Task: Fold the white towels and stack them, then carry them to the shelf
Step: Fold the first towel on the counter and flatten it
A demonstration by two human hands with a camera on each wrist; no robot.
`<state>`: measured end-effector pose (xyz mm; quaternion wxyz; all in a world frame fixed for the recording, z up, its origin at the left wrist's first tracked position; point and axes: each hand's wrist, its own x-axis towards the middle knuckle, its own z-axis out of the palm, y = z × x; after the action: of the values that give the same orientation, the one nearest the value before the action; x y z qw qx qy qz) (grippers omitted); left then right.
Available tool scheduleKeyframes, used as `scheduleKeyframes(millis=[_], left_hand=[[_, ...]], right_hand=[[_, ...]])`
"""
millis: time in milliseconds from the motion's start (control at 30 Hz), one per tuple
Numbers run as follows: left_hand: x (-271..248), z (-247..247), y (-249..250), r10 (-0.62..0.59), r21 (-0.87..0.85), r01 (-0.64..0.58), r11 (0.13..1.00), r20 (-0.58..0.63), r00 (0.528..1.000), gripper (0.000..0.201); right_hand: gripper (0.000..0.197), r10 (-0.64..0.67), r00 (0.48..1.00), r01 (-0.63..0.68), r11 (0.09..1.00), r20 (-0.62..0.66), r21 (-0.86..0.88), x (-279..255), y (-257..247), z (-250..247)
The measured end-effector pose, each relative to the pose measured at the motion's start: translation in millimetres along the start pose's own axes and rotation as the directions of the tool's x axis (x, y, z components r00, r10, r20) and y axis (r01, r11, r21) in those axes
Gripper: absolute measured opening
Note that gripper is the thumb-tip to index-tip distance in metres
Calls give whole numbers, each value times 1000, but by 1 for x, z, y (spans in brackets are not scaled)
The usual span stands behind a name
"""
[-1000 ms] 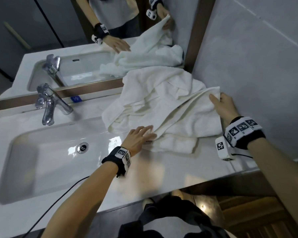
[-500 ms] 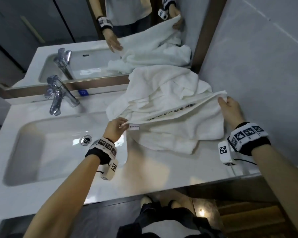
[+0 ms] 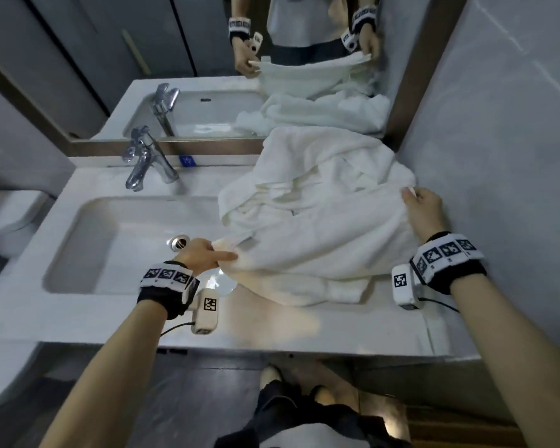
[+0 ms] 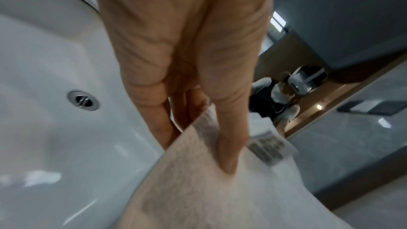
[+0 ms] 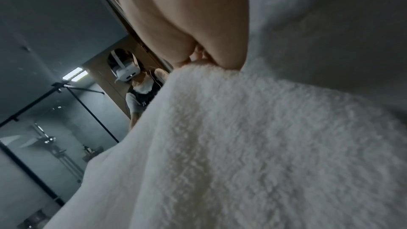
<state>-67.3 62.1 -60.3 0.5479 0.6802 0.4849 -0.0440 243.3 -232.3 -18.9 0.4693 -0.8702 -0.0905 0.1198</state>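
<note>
A heap of white towels [image 3: 320, 176] lies on the right side of the vanity counter [image 3: 272, 324], against the mirror and the wall. The top towel [image 3: 330, 240] is stretched between my hands. My left hand [image 3: 220, 252] pinches its left corner over the basin's right edge; the left wrist view shows the thumb pressed on the towel [image 4: 198, 189] next to a label [image 4: 264, 145]. Near the wall, my right hand [image 3: 413, 197] pinches the opposite corner, and in the right wrist view the towel [image 5: 242, 145] fills the frame under that hand [image 5: 198, 60].
A white basin [image 3: 88, 240] with a metal drain [image 3: 179, 242] takes up the counter's left half, with a chrome tap [image 3: 144, 163] behind it. A mirror [image 3: 175, 59] runs along the back, and a grey tiled wall [image 3: 498, 156] stands on the right. A toilet [image 3: 4, 215] is at the far left.
My left hand left the heap's front edge, took the labelled corner and drew it left and toward me over the basin. The right hand kept its corner by the wall. The towel is now spread wider.
</note>
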Motion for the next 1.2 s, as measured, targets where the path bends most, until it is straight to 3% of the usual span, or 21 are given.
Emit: scheduleKeyframes(millis=[67, 133, 267, 400, 467, 567, 733, 867, 1033, 1133, 1200], left_hand=[[-4, 14, -12, -42, 140, 48, 989, -44, 998, 33], [-8, 28, -19, -49, 142, 62, 988, -90, 995, 42], [-9, 48, -23, -156, -244, 132, 961, -79, 985, 43], [-7, 48, -21, -175, -322, 137, 937, -93, 980, 24], [-9, 43, -19, -136, -358, 99, 928, -80, 987, 18], [-15, 32, -15, 8, -456, -50, 889, -92, 996, 16], [-20, 17, -2, 220, -496, -258, 829, -134, 966, 19], [-19, 26, 9, 208, -500, -267, 823, -172, 963, 32], [-18, 37, 9, 240, -537, -337, 773, -245, 939, 25], [-16, 33, 11, 253, -586, -341, 735, -230, 940, 21], [-13, 28, 14, 256, -624, -327, 710, -205, 945, 29]], right_hand=[[34, 27, 999, -26, 998, 28, -51, -2, 7, 6], [35, 76, 997, -71, 988, 31, -137, -5, 15, 9], [35, 100, 994, -91, 977, 38, -195, -5, 27, 10], [28, 39, 999, -35, 985, 17, -169, -7, 30, 8], [30, 30, 1000, -29, 984, 3, -175, -7, 29, 6], [33, 22, 1000, -25, 985, -18, -172, -5, 27, 4], [36, -28, 998, 23, 994, -51, -105, -4, 22, 3], [35, -36, 996, 28, 994, -80, -104, -4, 20, 4], [33, -47, 994, 39, 996, -98, -80, -2, 23, 3], [34, -24, 995, 19, 998, -101, -55, 0, 23, 4], [36, -9, 995, 4, 999, -101, -51, 1, 21, 6]])
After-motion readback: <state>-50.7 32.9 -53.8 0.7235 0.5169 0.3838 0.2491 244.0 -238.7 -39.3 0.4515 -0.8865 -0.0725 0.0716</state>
